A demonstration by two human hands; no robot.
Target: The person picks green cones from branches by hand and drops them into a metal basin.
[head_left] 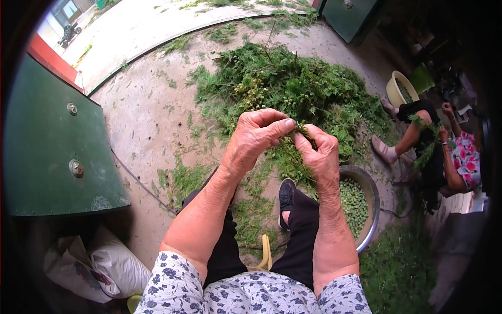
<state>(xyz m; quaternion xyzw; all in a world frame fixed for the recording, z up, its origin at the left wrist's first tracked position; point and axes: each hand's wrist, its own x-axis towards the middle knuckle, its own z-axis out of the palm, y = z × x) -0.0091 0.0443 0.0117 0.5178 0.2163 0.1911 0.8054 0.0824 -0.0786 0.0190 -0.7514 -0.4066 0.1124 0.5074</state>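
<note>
My left hand (256,135) and my right hand (320,152) meet above my lap, thumbs and fingers pinched together. Between them is a green evergreen sprig (291,161), its feathery leaves hanging below my fingers. Exactly what lies between the fingertips is partly hidden. Just beyond my hands, a big heap of cut evergreen branches (293,78) covers the floor. Beside my right forearm stands a metal basin (373,198) filled with small green cones (354,205), partly covered by that arm.
Another person (463,157) sits at the right holding a branch, near a cream tub (395,93) with green cones inside. Green metal doors (52,141) stand at the left, above white sacks (117,264). A cable (137,180) crosses the floor among scattered sprigs.
</note>
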